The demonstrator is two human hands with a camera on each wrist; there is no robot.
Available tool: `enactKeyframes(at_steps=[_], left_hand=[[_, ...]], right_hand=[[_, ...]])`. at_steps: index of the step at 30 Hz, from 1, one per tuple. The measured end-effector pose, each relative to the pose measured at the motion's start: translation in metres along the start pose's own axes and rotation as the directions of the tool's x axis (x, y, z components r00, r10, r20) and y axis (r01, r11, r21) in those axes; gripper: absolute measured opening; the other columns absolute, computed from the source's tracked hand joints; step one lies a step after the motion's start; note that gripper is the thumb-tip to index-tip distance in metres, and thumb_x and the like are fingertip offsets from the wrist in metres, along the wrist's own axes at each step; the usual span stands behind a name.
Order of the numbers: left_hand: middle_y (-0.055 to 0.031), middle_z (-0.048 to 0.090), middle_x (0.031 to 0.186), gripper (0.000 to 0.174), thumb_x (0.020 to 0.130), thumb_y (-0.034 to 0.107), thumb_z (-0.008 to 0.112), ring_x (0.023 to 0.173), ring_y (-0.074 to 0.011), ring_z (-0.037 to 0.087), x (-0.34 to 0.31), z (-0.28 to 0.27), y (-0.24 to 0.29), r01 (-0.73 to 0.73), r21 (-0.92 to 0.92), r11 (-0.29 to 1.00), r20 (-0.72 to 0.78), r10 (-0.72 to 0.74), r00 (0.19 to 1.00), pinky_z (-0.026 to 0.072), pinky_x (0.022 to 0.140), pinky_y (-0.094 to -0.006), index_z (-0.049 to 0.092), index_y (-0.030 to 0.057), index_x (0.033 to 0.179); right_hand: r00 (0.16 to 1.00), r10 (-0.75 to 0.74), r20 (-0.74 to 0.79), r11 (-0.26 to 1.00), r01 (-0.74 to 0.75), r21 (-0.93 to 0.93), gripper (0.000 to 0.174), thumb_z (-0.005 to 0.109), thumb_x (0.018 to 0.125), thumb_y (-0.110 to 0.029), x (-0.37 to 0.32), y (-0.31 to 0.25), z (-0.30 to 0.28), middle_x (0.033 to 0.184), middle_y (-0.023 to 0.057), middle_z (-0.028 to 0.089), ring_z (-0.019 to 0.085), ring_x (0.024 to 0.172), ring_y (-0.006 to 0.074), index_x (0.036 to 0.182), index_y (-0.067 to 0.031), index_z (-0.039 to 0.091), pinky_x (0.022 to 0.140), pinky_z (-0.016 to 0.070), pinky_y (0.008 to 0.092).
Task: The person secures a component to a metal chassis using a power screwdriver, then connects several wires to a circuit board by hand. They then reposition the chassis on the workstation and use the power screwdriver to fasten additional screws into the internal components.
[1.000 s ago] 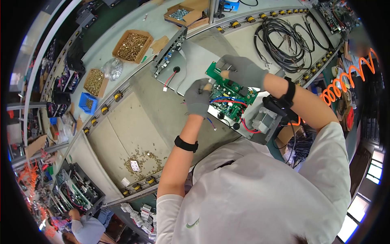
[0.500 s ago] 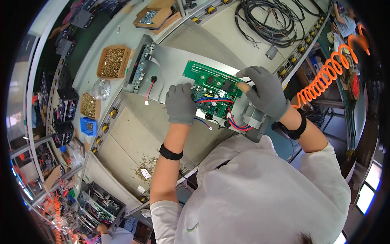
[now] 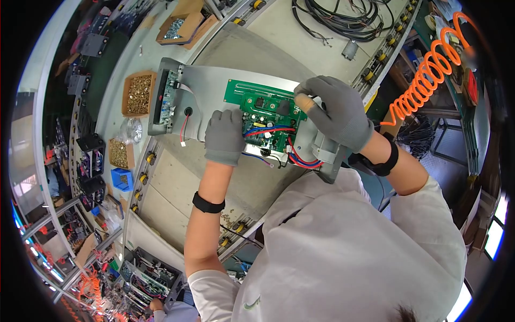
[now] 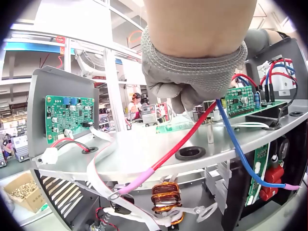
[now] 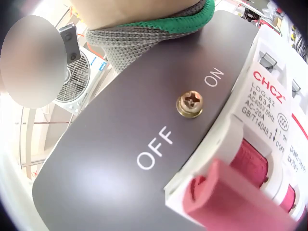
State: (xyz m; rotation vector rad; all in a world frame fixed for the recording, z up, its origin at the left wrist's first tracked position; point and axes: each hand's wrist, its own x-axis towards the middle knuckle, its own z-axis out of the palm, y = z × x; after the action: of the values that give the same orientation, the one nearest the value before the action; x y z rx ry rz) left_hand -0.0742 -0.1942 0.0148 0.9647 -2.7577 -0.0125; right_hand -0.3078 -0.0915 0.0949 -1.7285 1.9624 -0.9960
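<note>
A green circuit board [image 3: 257, 99] lies on a grey metal chassis [image 3: 206, 78], with red and blue wires [image 3: 271, 130] across it. My gloved left hand [image 3: 224, 137] holds the board's left edge with bent fingers. In the left wrist view that hand [image 4: 190, 79] is above the chassis, and loose red [image 4: 185, 139] and blue [image 4: 236, 139] leads hang below it. My gloved right hand [image 3: 338, 112] has thumb and forefinger at the board's right edge, gripping there. The right wrist view shows only its glove cuff [image 5: 144, 38]; the grey end panel [image 5: 110, 159] hides the fingers.
A breaker [image 5: 262, 110] with a red toggle is mounted by the end panel. A small board [image 3: 167, 99] stands at the chassis's left end. Boxes of brass screws [image 3: 138, 94] line the left side. Black cables [image 3: 348, 21] lie ahead; an orange coiled hose [image 3: 424, 80] hangs right.
My right hand has moved from the board's far left part to its right edge. My left hand stays at the left edge, its fingers shifting. The head view has swung to the right.
</note>
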Motion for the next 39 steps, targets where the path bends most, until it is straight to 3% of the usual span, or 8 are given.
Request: enactKeyframes(at_steps=[15,21,24,26,30,32,36,39], left_hand=[[-0.0136,0.060,0.079,0.012,0.075,0.006,0.057,0.077,-0.0339,0.057,0.011,-0.005,0.004,0.158,-0.111,0.981,0.119,-0.145,0.982,0.0469,0.066,-0.0429,0.058,0.0057,0.088],[-0.0138,0.060,0.082,0.015,0.076,0.012,0.059,0.080,-0.0317,0.059,0.027,-0.013,0.007,0.121,0.071,0.990,0.329,-0.137,0.934,0.0475,0.071,-0.0434,0.060,0.0049,0.089],[-0.0150,0.064,0.082,0.016,0.076,0.012,0.062,0.077,-0.0288,0.063,0.034,-0.018,-0.004,0.254,-0.133,0.958,0.338,-0.197,0.920,0.0495,0.068,-0.0394,0.063,0.0035,0.090],[-0.0161,0.066,0.081,0.018,0.074,0.009,0.066,0.068,-0.0220,0.066,0.038,-0.025,-0.006,0.550,-0.287,0.784,0.481,-0.379,0.790,0.0508,0.062,-0.0331,0.066,0.0019,0.091],[-0.0151,0.067,0.080,0.021,0.074,0.007,0.068,0.060,-0.0174,0.063,0.029,-0.007,-0.024,0.633,-0.319,0.705,0.509,-0.436,0.742,0.0501,0.058,-0.0288,0.067,0.0016,0.094],[-0.0140,0.067,0.081,0.024,0.075,0.008,0.068,0.064,-0.0143,0.062,0.021,-0.006,-0.034,0.709,-0.602,0.367,0.615,-0.353,0.705,0.0499,0.060,-0.0285,0.066,0.0023,0.098],[-0.0129,0.065,0.087,0.028,0.078,0.012,0.068,0.068,-0.0164,0.061,0.005,0.005,-0.024,0.635,-0.661,0.400,0.468,-0.442,0.765,0.0489,0.062,-0.0287,0.065,0.0031,0.104],[-0.0069,0.061,0.084,0.021,0.086,0.016,0.060,0.071,-0.0194,0.056,-0.005,-0.027,0.014,0.367,-0.564,0.740,-0.177,-0.542,0.821,0.0456,0.065,-0.0303,0.063,0.0041,0.103]], right_hand=[[0.995,-0.031,-0.090,0.999,0.029,-0.020,0.020,0.063,0.081,-0.029,-0.003,0.007,0.006,0.069,0.0092,0.060,0.059,0.064,0.0272,0.082,-0.0092,0.063,0.058,0.0463,0.0374],[0.996,-0.041,-0.084,0.997,0.036,-0.064,0.022,0.063,0.081,-0.032,-0.003,0.010,0.009,0.068,0.0094,0.060,0.059,0.063,0.0271,0.082,-0.0099,0.064,0.057,0.0460,0.0374],[0.994,-0.052,-0.095,0.996,0.045,-0.072,0.023,0.062,0.081,-0.032,-0.004,0.010,0.009,0.069,0.0098,0.060,0.060,0.063,0.0272,0.082,-0.0099,0.064,0.057,0.0462,0.0376],[0.993,-0.057,-0.103,0.997,0.050,-0.065,0.023,0.062,0.081,-0.033,-0.003,0.009,0.009,0.069,0.0099,0.060,0.060,0.063,0.0274,0.082,-0.0097,0.064,0.057,0.0463,0.0376],[0.998,-0.032,-0.062,0.997,0.028,-0.071,0.023,0.061,0.082,-0.032,-0.003,0.008,0.008,0.070,0.0102,0.061,0.060,0.064,0.0278,0.081,-0.0090,0.064,0.058,0.0467,0.0381],[1.000,-0.015,-0.026,0.998,0.013,-0.064,0.023,0.061,0.082,-0.032,-0.004,0.007,0.006,0.071,0.0103,0.061,0.060,0.066,0.0278,0.082,-0.0088,0.064,0.059,0.0468,0.0382],[0.998,-0.039,-0.044,0.999,0.038,-0.026,0.024,0.059,0.084,-0.031,-0.003,0.002,0.003,0.073,0.0105,0.062,0.060,0.070,0.0288,0.081,-0.0072,0.064,0.063,0.0469,0.0380],[0.998,-0.032,-0.061,0.998,0.029,-0.052,0.023,0.059,0.084,-0.028,-0.001,0.001,0.003,0.073,0.0113,0.061,0.060,0.069,0.0291,0.081,-0.0059,0.064,0.062,0.0466,0.0383]])
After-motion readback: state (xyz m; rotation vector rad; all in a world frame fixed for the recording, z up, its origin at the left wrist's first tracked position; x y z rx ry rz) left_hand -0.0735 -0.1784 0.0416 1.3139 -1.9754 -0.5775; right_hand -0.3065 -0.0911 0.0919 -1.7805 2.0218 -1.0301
